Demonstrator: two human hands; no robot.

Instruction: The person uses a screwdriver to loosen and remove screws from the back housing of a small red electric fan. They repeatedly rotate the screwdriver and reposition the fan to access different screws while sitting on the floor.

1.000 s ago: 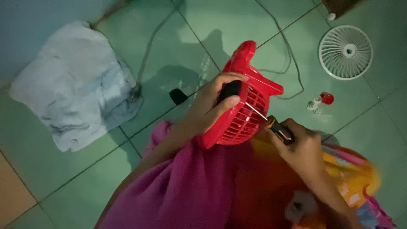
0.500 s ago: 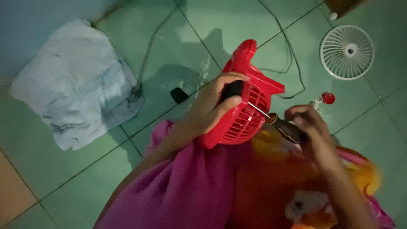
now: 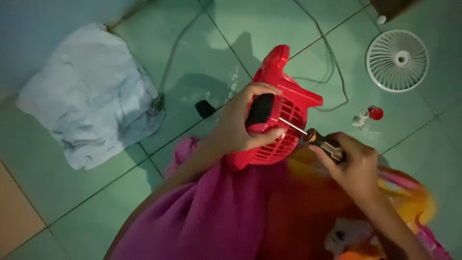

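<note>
Two hands busy: our left hand [image 3: 236, 127] clamped the red fan housing [image 3: 276, 108] on our lap, our right hand [image 3: 353, 161] gripped the screwdriver [image 3: 317, 138], tip in the grille. Farther beyond that grip lay small caps [image 3: 365, 118] and a white grille [image 3: 397, 60].

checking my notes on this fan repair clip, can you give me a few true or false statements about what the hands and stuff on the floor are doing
1. The left hand grips the red fan housing. True.
2. The right hand holds a pair of pliers. False: it holds a screwdriver whose shaft points into the red grille.
3. The white fan grille is mounted on the red housing. False: it lies apart on the green tiled floor, at upper right.
4. A crumpled pale cloth lies on the floor to the left. True.
5. Small white pieces and a red cap lie on the floor near the white grille. True.
</note>
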